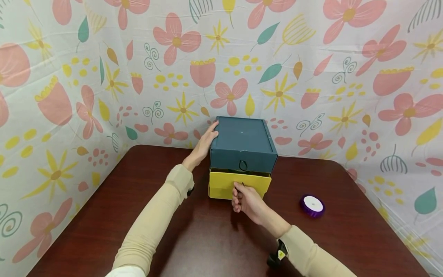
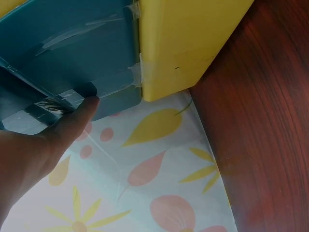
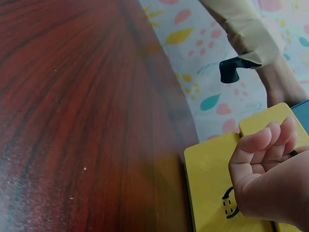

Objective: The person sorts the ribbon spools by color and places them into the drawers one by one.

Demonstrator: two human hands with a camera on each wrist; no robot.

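A stacked drawer box stands at the back of the table, with a blue upper section (image 1: 243,134) over yellow drawer fronts (image 1: 221,184). My left hand (image 1: 203,145) rests along the blue section's left side; in the left wrist view its extended finger (image 2: 84,113) touches the taped blue wall (image 2: 91,53). My right hand (image 1: 252,202) pinches the small black loop handle (image 3: 293,153) of the upper yellow drawer, whose front juts out a little under the blue section. In the right wrist view, a second yellow front (image 3: 207,169) with its own black loop (image 3: 231,203) lies below it.
A roll of purple ribbon (image 1: 312,205) with a white centre lies on the dark wooden table (image 1: 214,246), right of the box. Another black loop (image 1: 243,165) hangs on the blue front. A flower-patterned cloth (image 1: 228,57) hangs close behind the box and along both sides.
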